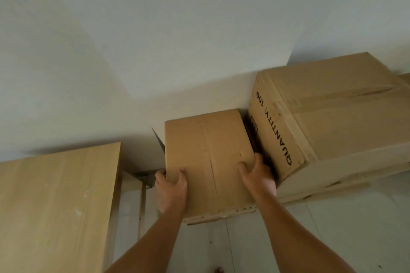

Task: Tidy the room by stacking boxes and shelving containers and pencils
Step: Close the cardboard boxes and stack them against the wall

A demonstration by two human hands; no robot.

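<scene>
I grip the small box (208,162) at mid-frame, left hand (170,190) and right hand (258,178) curled round its near corners. I should keep it level and snug beside the large box (332,117) at right.

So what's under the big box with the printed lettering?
The big box sits on a flattened layer of cardboard edging out below it. What holds that up is hidden.

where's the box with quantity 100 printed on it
In the head view, the printed box sits right of centre against the wall, beside the smaller box.
</scene>
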